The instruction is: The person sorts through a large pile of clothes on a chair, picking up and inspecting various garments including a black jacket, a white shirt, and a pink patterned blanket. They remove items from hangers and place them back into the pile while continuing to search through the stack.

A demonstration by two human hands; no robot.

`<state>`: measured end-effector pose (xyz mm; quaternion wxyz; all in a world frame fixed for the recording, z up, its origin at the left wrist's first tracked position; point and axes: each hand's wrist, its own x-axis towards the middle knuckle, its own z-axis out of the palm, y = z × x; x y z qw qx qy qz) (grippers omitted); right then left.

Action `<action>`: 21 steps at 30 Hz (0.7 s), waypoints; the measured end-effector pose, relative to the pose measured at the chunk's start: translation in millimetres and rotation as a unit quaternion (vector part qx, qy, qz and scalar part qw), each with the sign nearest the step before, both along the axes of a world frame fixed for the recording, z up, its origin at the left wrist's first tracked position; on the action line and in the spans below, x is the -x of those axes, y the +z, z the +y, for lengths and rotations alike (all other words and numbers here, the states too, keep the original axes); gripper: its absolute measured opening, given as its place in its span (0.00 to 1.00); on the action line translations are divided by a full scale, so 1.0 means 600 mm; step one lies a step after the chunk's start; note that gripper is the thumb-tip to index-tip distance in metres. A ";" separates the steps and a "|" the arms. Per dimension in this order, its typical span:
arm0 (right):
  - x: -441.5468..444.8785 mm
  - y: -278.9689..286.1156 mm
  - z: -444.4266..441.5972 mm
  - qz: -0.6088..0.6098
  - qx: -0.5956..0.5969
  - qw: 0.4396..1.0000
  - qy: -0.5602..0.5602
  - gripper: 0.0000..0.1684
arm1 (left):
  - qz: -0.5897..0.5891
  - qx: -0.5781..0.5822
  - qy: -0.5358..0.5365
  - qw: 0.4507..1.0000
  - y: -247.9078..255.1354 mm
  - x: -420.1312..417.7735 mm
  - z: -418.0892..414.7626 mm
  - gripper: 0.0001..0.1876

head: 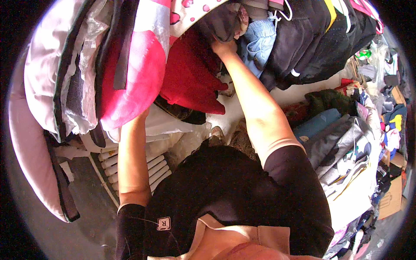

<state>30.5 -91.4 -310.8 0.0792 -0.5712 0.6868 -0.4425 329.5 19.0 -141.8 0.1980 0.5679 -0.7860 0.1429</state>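
Cloth garments hang in a dense row before me. My right hand reaches up among them, against a dark grey garment; its fingers are mostly covered by cloth. Just right of it are light blue denim bottoms with an elastic waist, and below it on the left hangs a dark red garment. My left forearm goes up behind a pink and white garment, which hides the left hand. A pale padded garment hangs at the far left.
Black garments hang at the upper right. Folded grey clothes lie in a pile by my right arm. A cardboard box and scattered clothes are at the far right. White slats show low beside my left forearm.
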 end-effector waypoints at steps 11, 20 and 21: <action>0.232 0.082 0.214 -0.614 -0.020 0.788 0.028 0.14 | -0.021 -0.002 0.010 1.000 -0.023 -0.037 0.003 0.21; 0.308 0.142 0.328 -0.532 -0.133 0.834 0.060 0.14 | -0.056 -0.003 -0.026 0.998 -0.036 -0.041 -0.031 0.21; 0.305 0.148 0.335 -0.522 -0.133 0.840 0.060 0.15 | -0.063 -0.002 -0.028 0.998 -0.037 -0.043 -0.034 0.21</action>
